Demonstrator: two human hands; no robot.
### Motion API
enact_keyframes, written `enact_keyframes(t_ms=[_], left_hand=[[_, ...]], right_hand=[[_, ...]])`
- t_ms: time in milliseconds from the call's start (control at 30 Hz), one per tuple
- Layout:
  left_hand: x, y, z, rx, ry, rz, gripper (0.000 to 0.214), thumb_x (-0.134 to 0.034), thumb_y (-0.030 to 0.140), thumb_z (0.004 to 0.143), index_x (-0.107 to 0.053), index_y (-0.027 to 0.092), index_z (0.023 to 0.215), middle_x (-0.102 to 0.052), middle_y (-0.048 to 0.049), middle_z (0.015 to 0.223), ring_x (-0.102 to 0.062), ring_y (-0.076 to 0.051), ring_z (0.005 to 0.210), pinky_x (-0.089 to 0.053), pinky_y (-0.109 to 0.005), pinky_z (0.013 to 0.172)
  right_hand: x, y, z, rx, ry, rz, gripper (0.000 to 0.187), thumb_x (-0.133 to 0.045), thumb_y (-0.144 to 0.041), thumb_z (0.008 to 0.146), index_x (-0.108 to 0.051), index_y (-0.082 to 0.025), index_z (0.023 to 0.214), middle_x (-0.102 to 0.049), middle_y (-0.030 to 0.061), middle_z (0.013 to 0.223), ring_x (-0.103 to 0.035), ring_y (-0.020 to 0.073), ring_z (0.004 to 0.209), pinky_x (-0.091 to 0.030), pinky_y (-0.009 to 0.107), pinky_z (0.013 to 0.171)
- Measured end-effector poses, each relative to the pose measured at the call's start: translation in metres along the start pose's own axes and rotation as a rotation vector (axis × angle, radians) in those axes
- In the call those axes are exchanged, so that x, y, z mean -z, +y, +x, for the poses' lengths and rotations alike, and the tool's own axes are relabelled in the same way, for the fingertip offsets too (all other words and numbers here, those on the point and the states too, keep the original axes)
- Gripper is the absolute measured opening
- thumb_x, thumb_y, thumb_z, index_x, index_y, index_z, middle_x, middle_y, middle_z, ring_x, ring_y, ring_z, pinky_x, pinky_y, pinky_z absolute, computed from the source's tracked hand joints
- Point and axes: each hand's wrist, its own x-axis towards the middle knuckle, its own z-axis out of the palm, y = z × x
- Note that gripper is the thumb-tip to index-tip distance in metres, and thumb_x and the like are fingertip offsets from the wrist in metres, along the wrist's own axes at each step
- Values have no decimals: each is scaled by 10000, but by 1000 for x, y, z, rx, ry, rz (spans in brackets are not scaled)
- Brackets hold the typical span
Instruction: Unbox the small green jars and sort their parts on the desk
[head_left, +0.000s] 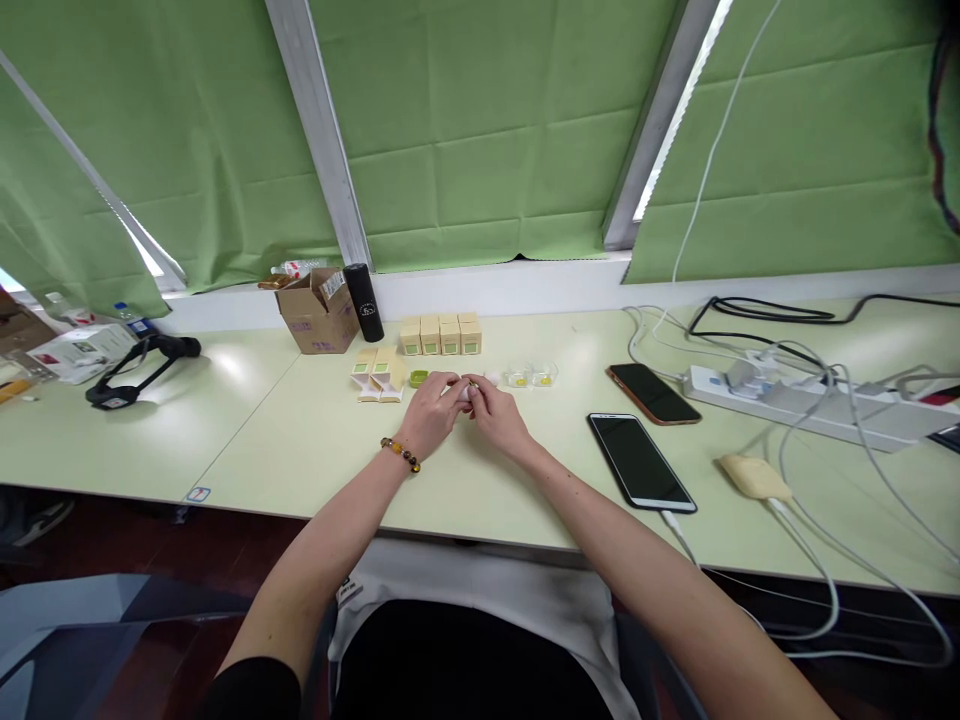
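My left hand (433,408) and my right hand (497,412) meet over the table, fingers closed around a small whitish piece (466,393) that is mostly hidden by the fingertips. Just beyond the left hand lies a small green item (418,379). Left of that stand two opened small cartons (378,375) with their flaps out. A small white round thing (492,378) lies close behind the right hand. To its right are clear plastic containers (532,376) with yellow bits inside.
Several closed small boxes (441,336) form a row at the back. A cardboard box (318,315) and a black cylinder (364,303) stand left of them. On the right lie two phones (641,462), a power strip (787,405), a yellowish case (754,477) and tangled cables. A black headset-like frame (142,370) sits far left.
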Motion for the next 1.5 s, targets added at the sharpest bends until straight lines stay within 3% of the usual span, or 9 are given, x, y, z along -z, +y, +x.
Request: enact_keyframes(t_ms=[133, 400, 833, 1100, 1333, 1500], left_hand=[[1, 0, 0, 26, -7, -41, 352, -519, 222, 1054, -621, 187, 1389, -636, -156, 1180, -588, -271, 1109, -581, -465, 931], [-3, 5, 0, 58, -26, 23, 349, -434, 195, 1070, -603, 157, 1373, -630, -163, 1194, -567, -269, 1090, -582, -442, 896], [-4, 10, 1, 83, -75, 134, 349, -408, 159, 1057, -561, 146, 1370, -619, -183, 1229, -569, -278, 1079, -586, -389, 760], [-5, 5, -1, 90, -31, 47, 359, -398, 181, 1064, -560, 155, 1382, -612, -183, 1221, -570, -288, 1117, -602, -449, 851], [-4, -8, -4, 148, 29, -96, 315, -502, 227, 1052, -577, 194, 1355, -614, -149, 1252, -584, -277, 1171, -557, -502, 1015], [-2, -11, -2, 163, -4, -189, 303, -525, 231, 1044, -583, 198, 1340, -637, -138, 1243, -594, -263, 1198, -538, -475, 1048]], right_hand=[[2, -7, -1, 25, 10, -61, 400, -403, -423, 1047, -670, -217, 1261, -752, 51, 839, -696, 213, 705, -551, 344, 721], [3, -13, 1, 6, -15, 36, 381, -388, -403, 1046, -715, -231, 1141, -735, 26, 811, -678, 180, 669, -534, 307, 698], [-1, -4, 6, -47, -53, 197, 418, -401, -469, 1053, -692, -207, 1198, -746, 51, 864, -697, 180, 705, -600, 326, 728], [1, -7, 7, -50, -40, 178, 482, -402, -530, 1052, -692, -187, 1227, -728, 43, 816, -681, 172, 655, -587, 320, 703], [12, 0, 6, 71, -74, -18, 550, -657, -441, 934, -617, -227, 1439, -735, 60, 1015, -653, 190, 768, -581, 364, 776], [15, 5, 6, 134, 0, -174, 477, -696, -349, 899, -671, -267, 1368, -654, 90, 1141, -646, 209, 852, -589, 387, 781]])
